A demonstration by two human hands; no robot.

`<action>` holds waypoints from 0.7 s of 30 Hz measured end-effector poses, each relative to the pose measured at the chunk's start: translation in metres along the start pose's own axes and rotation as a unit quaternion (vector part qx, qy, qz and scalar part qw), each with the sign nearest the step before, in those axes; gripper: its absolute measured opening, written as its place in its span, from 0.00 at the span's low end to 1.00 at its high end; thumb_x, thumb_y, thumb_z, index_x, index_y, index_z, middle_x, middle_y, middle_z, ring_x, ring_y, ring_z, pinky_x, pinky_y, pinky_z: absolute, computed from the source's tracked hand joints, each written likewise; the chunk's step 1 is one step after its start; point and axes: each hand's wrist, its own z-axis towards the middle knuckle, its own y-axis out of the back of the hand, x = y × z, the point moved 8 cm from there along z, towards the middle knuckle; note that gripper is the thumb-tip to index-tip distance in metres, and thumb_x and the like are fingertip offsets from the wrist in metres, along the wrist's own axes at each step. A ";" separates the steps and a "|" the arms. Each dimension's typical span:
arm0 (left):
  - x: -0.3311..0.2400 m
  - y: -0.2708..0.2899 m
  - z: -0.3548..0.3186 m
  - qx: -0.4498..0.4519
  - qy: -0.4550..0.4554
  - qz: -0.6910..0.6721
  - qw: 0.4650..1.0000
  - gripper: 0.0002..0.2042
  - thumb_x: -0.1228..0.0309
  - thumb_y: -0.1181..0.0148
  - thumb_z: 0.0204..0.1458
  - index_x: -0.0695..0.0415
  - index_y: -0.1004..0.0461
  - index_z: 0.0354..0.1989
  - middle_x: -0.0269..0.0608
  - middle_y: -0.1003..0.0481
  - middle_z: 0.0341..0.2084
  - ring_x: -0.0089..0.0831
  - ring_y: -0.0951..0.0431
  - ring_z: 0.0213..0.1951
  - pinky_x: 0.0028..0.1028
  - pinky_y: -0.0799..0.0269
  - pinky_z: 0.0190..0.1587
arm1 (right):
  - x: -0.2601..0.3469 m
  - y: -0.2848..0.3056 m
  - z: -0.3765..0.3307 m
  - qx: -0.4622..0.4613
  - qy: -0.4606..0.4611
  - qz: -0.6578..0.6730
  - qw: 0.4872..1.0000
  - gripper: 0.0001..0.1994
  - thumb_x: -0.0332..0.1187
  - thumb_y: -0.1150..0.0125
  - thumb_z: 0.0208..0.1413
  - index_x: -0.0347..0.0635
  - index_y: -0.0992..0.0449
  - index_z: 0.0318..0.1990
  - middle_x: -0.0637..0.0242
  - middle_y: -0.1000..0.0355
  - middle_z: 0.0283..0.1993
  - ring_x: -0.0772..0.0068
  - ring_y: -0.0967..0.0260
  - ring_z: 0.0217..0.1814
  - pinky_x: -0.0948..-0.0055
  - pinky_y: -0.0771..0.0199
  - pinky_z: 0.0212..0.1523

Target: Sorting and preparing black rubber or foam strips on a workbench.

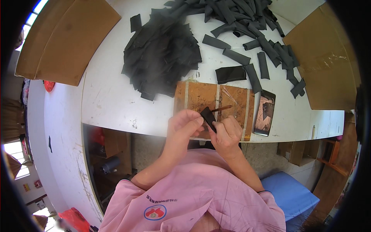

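1. One white counter (104,104) fills most of the view, curved by the lens.
2. Two brown cardboard boxes (69,42) flank it, one at the far left and one at the far right.
3. Two dark heaps lie along the back: a mound of flat black pieces (158,58) left of centre, and a scatter of rolled black tubes (228,13) toward the right. Both overlap too much to count.
4. One orange-brown board (199,94) with three pale strips lies at the front edge, before the person.
5. Two bare hands are over the board. The left hand (181,123) has its thumb and forefinger pressed together, pinching the left edge of a small black piece. The right hand (226,135) has its fingers curled in, thumb and forefinger pinching the lower end.
6. One phone (265,113), its screen lit, lies just right of the board.
7. One separate flat black rectangle (231,74) lies just behind the board.
8. One small black piece (208,119), tilted, is held between both hands, above the board's middle.
9. One slim brown stick (223,108) lies on the board, just beyond the held piece.
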 end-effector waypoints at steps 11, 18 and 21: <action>0.005 0.004 0.002 -0.001 0.012 0.010 1.000 0.03 0.75 0.48 0.45 0.61 0.32 0.27 0.36 0.29 0.21 0.20 0.29 0.23 0.17 0.36 0.26 | 0.002 -0.005 -0.002 0.023 0.017 -0.020 0.999 0.10 0.23 0.40 0.25 0.36 0.32 0.22 0.64 0.45 0.19 0.63 0.43 0.20 0.68 0.43 0.17; 0.008 0.007 0.004 -0.010 0.022 0.007 1.000 0.02 0.77 0.49 0.44 0.61 0.32 0.27 0.35 0.29 0.21 0.20 0.29 0.23 0.17 0.36 0.25 | 0.006 -0.008 -0.001 0.025 0.044 -0.066 0.997 0.06 0.26 0.47 0.26 0.37 0.34 0.19 0.66 0.48 0.18 0.68 0.45 0.19 0.72 0.44 0.18; 0.011 0.009 0.006 -0.015 0.021 0.012 1.000 0.02 0.77 0.48 0.44 0.61 0.31 0.26 0.35 0.29 0.21 0.20 0.29 0.22 0.17 0.35 0.24 | 0.008 -0.010 -0.002 0.035 0.057 -0.080 0.995 0.06 0.26 0.48 0.27 0.37 0.34 0.19 0.66 0.48 0.18 0.69 0.45 0.20 0.73 0.44 0.19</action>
